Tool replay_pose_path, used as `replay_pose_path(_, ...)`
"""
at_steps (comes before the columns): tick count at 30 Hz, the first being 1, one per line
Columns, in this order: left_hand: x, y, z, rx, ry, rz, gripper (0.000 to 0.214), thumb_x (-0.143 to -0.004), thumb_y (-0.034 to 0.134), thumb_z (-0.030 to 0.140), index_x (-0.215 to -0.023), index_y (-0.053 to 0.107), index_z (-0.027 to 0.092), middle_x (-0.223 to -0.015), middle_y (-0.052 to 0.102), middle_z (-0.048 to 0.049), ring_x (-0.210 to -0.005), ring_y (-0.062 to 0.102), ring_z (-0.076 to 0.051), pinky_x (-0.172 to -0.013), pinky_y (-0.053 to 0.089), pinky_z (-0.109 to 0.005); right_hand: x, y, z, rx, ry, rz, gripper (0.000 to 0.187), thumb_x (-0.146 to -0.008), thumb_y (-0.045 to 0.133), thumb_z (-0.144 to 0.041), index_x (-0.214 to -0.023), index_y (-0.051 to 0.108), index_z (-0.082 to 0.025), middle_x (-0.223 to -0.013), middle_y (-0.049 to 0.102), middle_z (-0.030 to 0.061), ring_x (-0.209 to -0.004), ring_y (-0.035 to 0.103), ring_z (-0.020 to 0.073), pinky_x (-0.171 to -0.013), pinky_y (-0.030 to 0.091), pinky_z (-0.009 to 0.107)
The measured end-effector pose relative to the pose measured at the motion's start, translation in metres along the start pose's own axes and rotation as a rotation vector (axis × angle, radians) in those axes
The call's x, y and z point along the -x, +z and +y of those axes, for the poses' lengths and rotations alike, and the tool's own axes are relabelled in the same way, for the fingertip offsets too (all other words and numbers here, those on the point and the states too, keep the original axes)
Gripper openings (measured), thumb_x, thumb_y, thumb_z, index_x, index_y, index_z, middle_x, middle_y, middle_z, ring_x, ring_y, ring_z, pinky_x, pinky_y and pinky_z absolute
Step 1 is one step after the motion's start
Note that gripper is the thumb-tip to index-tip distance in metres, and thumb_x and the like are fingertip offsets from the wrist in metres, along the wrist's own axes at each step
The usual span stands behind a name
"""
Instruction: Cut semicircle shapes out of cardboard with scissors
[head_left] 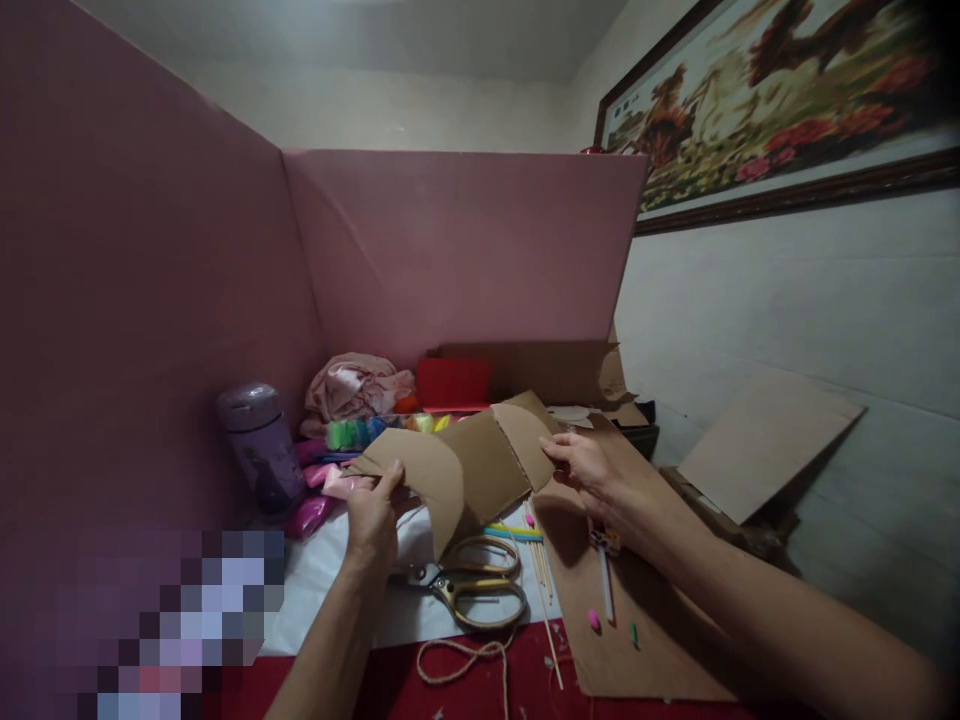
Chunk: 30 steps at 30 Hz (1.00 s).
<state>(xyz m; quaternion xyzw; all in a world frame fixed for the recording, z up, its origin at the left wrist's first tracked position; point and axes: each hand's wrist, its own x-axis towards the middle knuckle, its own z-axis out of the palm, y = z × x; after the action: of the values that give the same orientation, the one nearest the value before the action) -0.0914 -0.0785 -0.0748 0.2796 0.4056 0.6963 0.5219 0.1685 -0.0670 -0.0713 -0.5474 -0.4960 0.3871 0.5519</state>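
My left hand (375,515) is closed on a cut cardboard piece (420,470) with a rounded edge, thumb on top. Between finger and thumb, my right hand (585,467) pinches a smaller cardboard piece with a curved edge (521,440). Behind and between them is a darker rectangular cardboard piece (484,465); whether it is joined to either one I cannot tell. Below the hands lie large scissors (480,585) with gold-toned handles, apart from both hands.
A cardboard sheet (630,660) lies at the right with a pink bit and a green bit on it. Thin wooden sticks (541,565) and twine (465,660) are near the scissors. A purple bottle (262,450) stands left, beside colourful packets (352,433). Pink panels (465,250) rise behind.
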Motion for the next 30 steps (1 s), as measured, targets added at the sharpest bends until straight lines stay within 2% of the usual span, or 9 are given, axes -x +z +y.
replay_pose_path(3,0.001,0.015,-0.004,-0.054,-0.062,-0.022,0.018,-0.062,0.073,0.019,-0.073,0.059,0.013,-0.07,0.064,-0.0049,-0.057,0.061,-0.016,-0.047,0.052,-0.03,-0.001,-0.006,-0.002,-0.063,0.066,-0.06,0.024,-0.09,0.051,-0.03,-0.109,0.056,-0.016,-0.109,0.058,0.0072,-0.089,0.059,0.0175,-0.076,0.051,0.036)
replay_pose_path(5,0.001,0.027,-0.007,-0.099,-0.091,-0.014,0.024,-0.056,0.078,0.021,-0.067,0.058,0.013,-0.065,0.062,-0.004,-0.054,0.06,-0.016,-0.048,0.051,-0.031,0.0,-0.009,-0.004,-0.115,0.088,-0.074,0.021,-0.086,0.055,-0.032,-0.098,0.06,-0.015,-0.096,0.062,0.0063,-0.077,0.06,0.0158,-0.067,0.051,0.031)
replay_pose_path(10,-0.005,0.052,-0.026,-0.22,-0.057,0.081,0.028,-0.05,0.081,0.025,-0.056,0.057,0.013,-0.05,0.053,0.0026,-0.039,0.044,-0.007,-0.038,0.035,-0.019,0.006,-0.016,-0.009,-0.251,0.112,-0.051,0.016,-0.072,0.065,-0.032,-0.07,0.058,-0.017,-0.067,0.061,0.0029,-0.052,0.052,0.0129,-0.047,0.04,0.025)
replay_pose_path(13,-0.011,0.06,-0.043,-0.256,-0.023,0.114,0.027,-0.051,0.08,0.02,-0.05,0.054,0.013,-0.045,0.05,0.0048,-0.038,0.04,-0.005,-0.037,0.03,-0.018,0.011,-0.019,-0.012,-0.301,0.129,-0.035,0.014,-0.067,0.067,-0.028,-0.067,0.056,-0.018,-0.062,0.059,0.0008,-0.05,0.049,0.0116,-0.044,0.036,0.023)
replay_pose_path(19,-0.018,0.069,-0.063,-0.182,0.016,0.104,0.027,-0.07,0.068,0.015,-0.052,0.048,0.013,-0.047,0.047,0.0089,-0.039,0.041,-0.005,-0.042,0.036,-0.019,0.022,-0.026,-0.018,-0.322,0.174,-0.023,0.018,-0.061,0.071,-0.026,-0.068,0.058,-0.016,-0.065,0.059,0.0005,-0.051,0.05,0.0095,-0.045,0.038,0.021)
replay_pose_path(21,-0.019,0.072,-0.056,-0.115,0.048,0.103,0.028,-0.063,0.073,0.017,-0.051,0.049,0.014,-0.046,0.049,0.0084,-0.04,0.044,-0.005,-0.043,0.037,-0.02,0.026,-0.029,-0.02,-0.316,0.175,-0.019,0.02,-0.061,0.072,-0.027,-0.07,0.058,-0.016,-0.07,0.062,0.0019,-0.054,0.053,0.0106,-0.048,0.041,0.022)
replay_pose_path(24,-0.022,0.076,-0.032,0.009,0.12,0.096,0.028,-0.05,0.079,0.021,-0.055,0.053,0.014,-0.052,0.057,0.0055,-0.047,0.053,-0.009,-0.049,0.042,-0.023,0.032,-0.034,-0.024,-0.299,0.158,-0.009,0.021,-0.061,0.071,-0.03,-0.071,0.058,-0.017,-0.07,0.063,0.0027,-0.056,0.056,0.0131,-0.051,0.045,0.025)
replay_pose_path(27,-0.023,0.078,0.006,0.126,0.223,0.114,0.027,-0.049,0.079,0.018,-0.057,0.054,0.015,-0.057,0.059,0.0048,-0.055,0.058,-0.011,-0.059,0.047,-0.024,0.035,-0.035,-0.022,-0.253,0.134,0.018,0.019,-0.061,0.07,-0.029,-0.069,0.056,-0.019,-0.063,0.06,0.0008,-0.052,0.055,0.0132,-0.048,0.044,0.026)
replay_pose_path(30,-0.019,0.075,0.041,0.241,0.324,0.134,0.02,-0.055,0.074,0.012,-0.059,0.055,0.015,-0.063,0.061,0.0055,-0.062,0.059,-0.009,-0.069,0.049,-0.023,0.03,-0.027,-0.01,-0.152,0.121,0.016,0.014,-0.06,0.068,-0.024,-0.064,0.056,-0.019,-0.05,0.053,-0.0028,-0.039,0.045,0.0102,-0.038,0.033,0.023)
